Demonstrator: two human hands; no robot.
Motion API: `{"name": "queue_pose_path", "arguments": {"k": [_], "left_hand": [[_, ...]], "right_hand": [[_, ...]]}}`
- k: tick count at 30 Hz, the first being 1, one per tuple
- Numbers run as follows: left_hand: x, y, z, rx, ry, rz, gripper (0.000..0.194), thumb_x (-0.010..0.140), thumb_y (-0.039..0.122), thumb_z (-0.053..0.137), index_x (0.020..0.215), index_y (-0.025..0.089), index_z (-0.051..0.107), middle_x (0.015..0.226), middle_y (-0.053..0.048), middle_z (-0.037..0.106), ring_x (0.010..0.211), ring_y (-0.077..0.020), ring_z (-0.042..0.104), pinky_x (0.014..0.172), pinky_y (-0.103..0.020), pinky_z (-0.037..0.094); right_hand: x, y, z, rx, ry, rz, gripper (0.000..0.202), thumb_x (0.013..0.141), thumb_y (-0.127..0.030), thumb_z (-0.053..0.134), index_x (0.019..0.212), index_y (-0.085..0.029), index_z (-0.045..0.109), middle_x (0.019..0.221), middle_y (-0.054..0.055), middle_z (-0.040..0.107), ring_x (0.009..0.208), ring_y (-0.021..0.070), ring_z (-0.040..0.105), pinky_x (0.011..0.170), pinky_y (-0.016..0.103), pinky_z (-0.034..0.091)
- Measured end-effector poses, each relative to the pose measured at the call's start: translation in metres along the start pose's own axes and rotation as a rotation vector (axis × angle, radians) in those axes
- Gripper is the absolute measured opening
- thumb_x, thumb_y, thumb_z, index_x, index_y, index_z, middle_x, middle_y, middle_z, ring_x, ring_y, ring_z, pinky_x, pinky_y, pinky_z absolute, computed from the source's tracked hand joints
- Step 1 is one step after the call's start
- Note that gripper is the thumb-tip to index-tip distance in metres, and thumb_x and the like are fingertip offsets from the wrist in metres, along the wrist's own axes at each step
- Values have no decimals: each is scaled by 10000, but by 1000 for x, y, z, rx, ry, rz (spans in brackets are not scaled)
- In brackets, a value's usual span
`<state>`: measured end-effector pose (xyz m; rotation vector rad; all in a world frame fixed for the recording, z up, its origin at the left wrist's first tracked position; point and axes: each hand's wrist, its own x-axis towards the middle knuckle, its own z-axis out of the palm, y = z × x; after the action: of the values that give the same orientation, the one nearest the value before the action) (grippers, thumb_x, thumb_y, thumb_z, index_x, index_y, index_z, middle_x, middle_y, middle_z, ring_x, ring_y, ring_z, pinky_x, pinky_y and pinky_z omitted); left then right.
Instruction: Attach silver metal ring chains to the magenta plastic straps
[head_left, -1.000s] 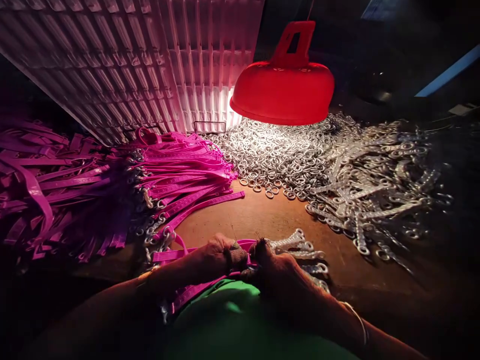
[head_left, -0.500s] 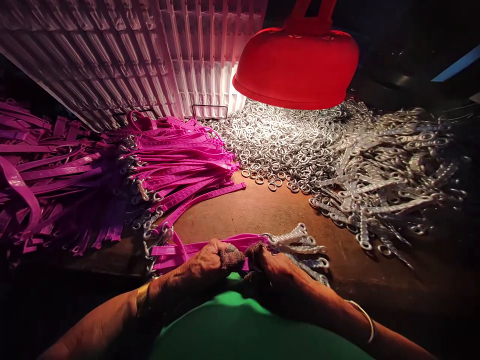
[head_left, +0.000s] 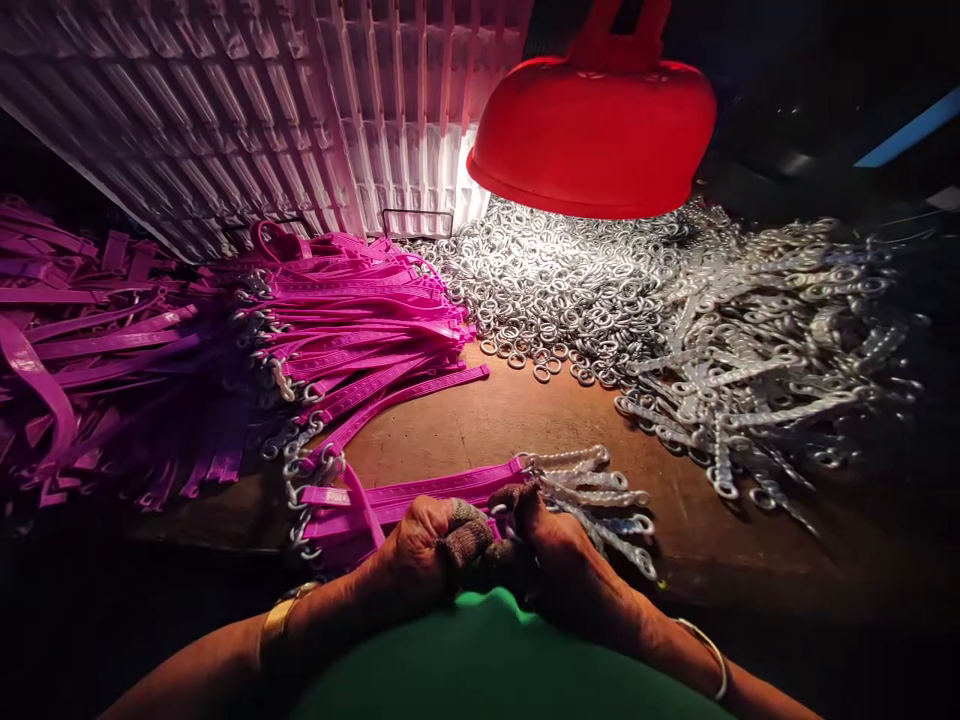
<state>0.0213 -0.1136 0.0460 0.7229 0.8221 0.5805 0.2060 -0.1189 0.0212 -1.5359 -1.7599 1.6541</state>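
Observation:
My left hand (head_left: 429,540) is closed, its covered fingertips pinching the end of a pink strap (head_left: 491,525). Fingertip to fingertip with it, my right hand (head_left: 562,555) is also closed, in dark finger covers, and a small silver ring (head_left: 501,512) shows at its fingers. How the ring and strap end meet is hidden. Just behind both hands lies a bundle of pink straps (head_left: 420,487), with metal rings (head_left: 307,530) at its left end. Silver twisted strips (head_left: 592,478) with looped ends fan out from its right end.
A large heap of silver rings (head_left: 570,290) lies under a red lamp (head_left: 592,135). To its right is a pile of silver strips (head_left: 780,350). Pink straps (head_left: 375,310) are stacked left of centre, with more pink straps (head_left: 97,350) farther left. A ribbed translucent panel (head_left: 225,110) stands behind.
Both hands have shifted slightly down toward my body, and the silver ring now shows between the fingertips. The bundle of pink straps and the piles stay in place.

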Motion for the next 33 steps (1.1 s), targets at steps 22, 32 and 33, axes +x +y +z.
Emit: {"name": "queue_pose_path", "arguments": {"k": [22, 32, 33], "left_hand": [[22, 55, -58, 810, 112, 27, 314, 831, 402, 488, 630, 162, 496, 565, 31, 441, 523, -87, 375, 482, -216, 284], [21, -17, -103, 1468, 563, 95, 377, 864, 368, 350, 981, 175, 652, 998, -111, 709, 980, -261, 648, 868, -346, 477], [20, -29, -108, 1439, 561, 109, 385, 863, 381, 355, 1023, 195, 653, 1044, -96, 712, 1016, -255, 648, 887, -335, 484]], "right_hand": [[35, -29, -47, -729, 60, -509, 213, 809, -368, 579, 887, -182, 510, 745, 32, 562, 581, 129, 422, 534, 272, 191], [68, 25, -50, -669, 209, -384, 170, 877, -276, 505, 738, -184, 473, 719, -7, 485, 670, 122, 396, 639, 259, 288], [67, 30, -51, -580, 171, -365, 166, 883, -276, 495, 746, -189, 459, 710, -17, 471, 653, 114, 391, 612, 244, 292]]}}
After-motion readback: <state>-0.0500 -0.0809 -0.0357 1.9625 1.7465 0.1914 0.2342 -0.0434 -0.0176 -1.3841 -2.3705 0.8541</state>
